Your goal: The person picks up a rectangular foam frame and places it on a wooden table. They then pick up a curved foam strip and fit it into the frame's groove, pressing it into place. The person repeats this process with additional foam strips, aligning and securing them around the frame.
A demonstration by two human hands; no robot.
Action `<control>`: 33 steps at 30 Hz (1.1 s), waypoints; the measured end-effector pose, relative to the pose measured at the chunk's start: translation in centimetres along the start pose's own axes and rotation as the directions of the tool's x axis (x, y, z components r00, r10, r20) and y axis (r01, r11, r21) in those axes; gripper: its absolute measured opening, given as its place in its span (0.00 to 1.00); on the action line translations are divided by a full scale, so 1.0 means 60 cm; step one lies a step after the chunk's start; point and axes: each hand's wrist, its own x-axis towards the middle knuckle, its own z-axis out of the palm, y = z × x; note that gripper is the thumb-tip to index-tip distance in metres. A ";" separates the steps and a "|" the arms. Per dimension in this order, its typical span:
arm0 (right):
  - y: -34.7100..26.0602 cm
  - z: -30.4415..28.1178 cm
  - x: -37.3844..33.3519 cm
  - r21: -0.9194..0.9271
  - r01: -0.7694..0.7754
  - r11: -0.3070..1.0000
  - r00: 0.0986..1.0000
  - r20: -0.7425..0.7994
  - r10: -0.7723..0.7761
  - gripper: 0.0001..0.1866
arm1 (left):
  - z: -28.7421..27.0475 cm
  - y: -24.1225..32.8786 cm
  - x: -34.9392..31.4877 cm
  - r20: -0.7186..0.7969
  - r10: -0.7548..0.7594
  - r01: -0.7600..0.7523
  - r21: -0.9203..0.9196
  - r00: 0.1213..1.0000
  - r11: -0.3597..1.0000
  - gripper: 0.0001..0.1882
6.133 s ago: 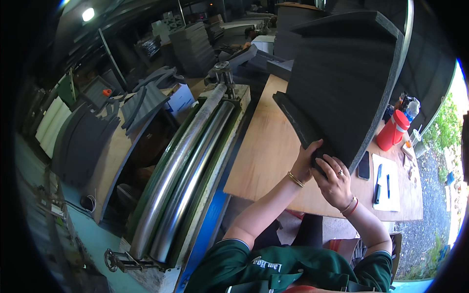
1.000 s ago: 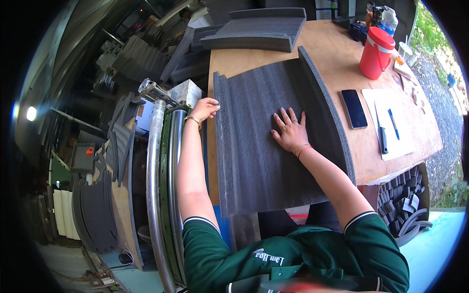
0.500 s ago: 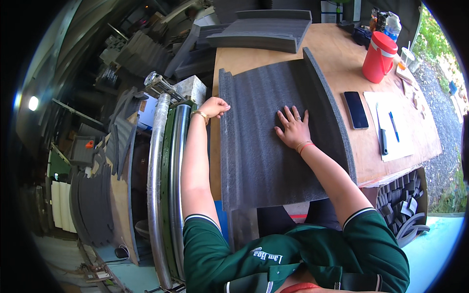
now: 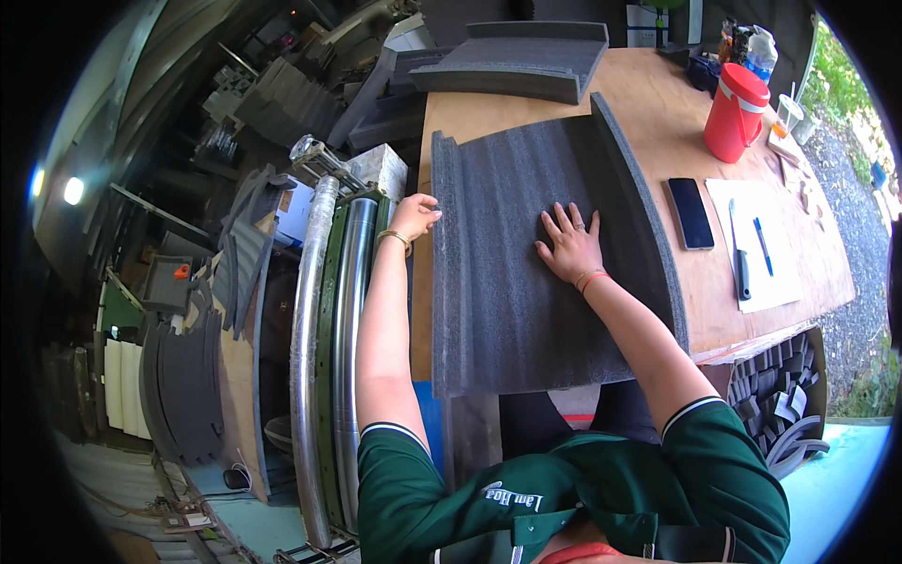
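The right hand (image 4: 572,246) lies flat, its fingers spread and relaxed, grasping nothing, palm down on the dark grey foam panel (image 4: 517,282). The fingers of the left hand (image 4: 414,218) are curled at the outer side of the panel's left rim (image 4: 449,282), toward its far end; whether they pinch it or only brush it, I cannot tell. So the panel sits directly beneath the right fingers and just right of the left fingertips, its right rim (image 4: 620,199) standing up beyond the right hand.

The step in hand looks like steadying the panel while its left rim is felt or pressed; the next move seems to call for even pressure along that rim, with the right palm bracing.

The panel lies on the wooden table (image 4: 658,94), its near end jutting past the edge toward the person. Farther off is a second foam piece (image 4: 526,61); right are a phone (image 4: 691,214), a knife (image 4: 739,249) and a pen (image 4: 762,246); left, metal rollers (image 4: 352,310)
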 end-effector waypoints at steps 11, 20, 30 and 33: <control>0.002 0.003 0.003 -0.004 0.005 1.000 1.000 0.007 -0.005 0.34 | 0.011 0.032 -0.021 0.116 0.073 -0.085 0.102 0.991 0.991 0.10; 0.002 0.005 0.002 0.013 0.001 1.000 1.000 -0.004 -0.001 0.34 | -0.052 0.074 -0.082 0.049 0.136 -0.094 -0.498 0.990 0.862 0.06; 0.003 0.004 0.003 0.002 0.000 1.000 1.000 0.004 0.000 0.34 | 0.029 0.000 -0.041 -0.104 0.047 -0.020 0.249 0.993 0.968 0.11; 0.002 0.004 0.002 0.001 0.000 1.000 1.000 0.000 0.000 0.34 | 0.038 0.027 -0.052 -0.132 0.027 0.029 0.410 0.991 0.912 0.12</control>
